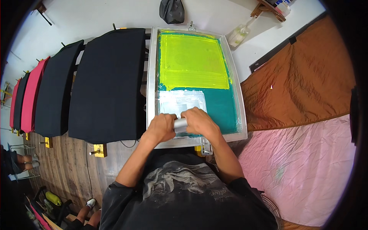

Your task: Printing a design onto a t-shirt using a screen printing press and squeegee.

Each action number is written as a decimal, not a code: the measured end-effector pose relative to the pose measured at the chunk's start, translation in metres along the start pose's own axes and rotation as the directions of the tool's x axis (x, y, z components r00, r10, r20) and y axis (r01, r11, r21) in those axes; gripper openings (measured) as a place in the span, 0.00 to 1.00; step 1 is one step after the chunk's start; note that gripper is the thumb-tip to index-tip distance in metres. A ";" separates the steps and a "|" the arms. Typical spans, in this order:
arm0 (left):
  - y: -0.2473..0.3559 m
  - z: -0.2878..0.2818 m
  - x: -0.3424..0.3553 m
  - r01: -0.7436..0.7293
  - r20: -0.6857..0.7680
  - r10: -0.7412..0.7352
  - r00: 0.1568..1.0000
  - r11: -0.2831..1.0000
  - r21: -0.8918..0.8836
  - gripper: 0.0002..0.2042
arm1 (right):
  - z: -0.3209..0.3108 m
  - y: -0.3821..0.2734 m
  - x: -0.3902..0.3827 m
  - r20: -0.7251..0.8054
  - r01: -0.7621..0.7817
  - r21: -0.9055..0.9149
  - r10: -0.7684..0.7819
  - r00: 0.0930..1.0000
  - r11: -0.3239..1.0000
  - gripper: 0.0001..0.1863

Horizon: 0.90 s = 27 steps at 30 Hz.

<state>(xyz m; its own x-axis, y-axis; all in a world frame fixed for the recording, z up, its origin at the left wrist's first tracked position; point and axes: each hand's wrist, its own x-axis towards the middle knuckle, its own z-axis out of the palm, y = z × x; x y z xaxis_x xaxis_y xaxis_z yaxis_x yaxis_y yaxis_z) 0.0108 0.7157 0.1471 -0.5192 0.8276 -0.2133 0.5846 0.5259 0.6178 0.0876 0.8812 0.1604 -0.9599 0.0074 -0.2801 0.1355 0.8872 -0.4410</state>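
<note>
A printing screen (151,76) with a pale metal frame lies in front of me. Bright yellow-green ink (193,57) covers the far part of its teal mesh (222,109). Nearer, toward the left, is a whitish see-through patch (195,96). Over the near end of the screen, my left hand (162,126) and my right hand (200,120) are both closed on a silver-grey squeegee (180,123). A short stretch of it shows between my fists; its lower edge is hidden by my hands.
Black shirts (109,84) and red shirts (34,92) lie stretched over boards in a row to the left. Brown cloth (303,76) and pink cloth (303,165) spread at the right. A black bag (171,11) hangs beyond the screen. Other people's legs (86,214) show at lower left.
</note>
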 end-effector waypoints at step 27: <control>0.028 0.030 -0.027 -0.113 -0.144 0.106 0.984 0.993 -0.046 0.17 | 0.014 -0.008 -0.063 -0.163 -0.082 -0.037 0.075 0.984 0.996 0.22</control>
<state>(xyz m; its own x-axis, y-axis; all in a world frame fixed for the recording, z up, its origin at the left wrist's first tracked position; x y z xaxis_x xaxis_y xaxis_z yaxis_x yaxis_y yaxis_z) 0.0602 0.7143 0.1472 -0.5387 0.8418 -0.0359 0.6105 0.4193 0.6718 0.1504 0.8668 0.1694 -0.9743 0.1486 -0.1694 0.2042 0.9001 -0.3850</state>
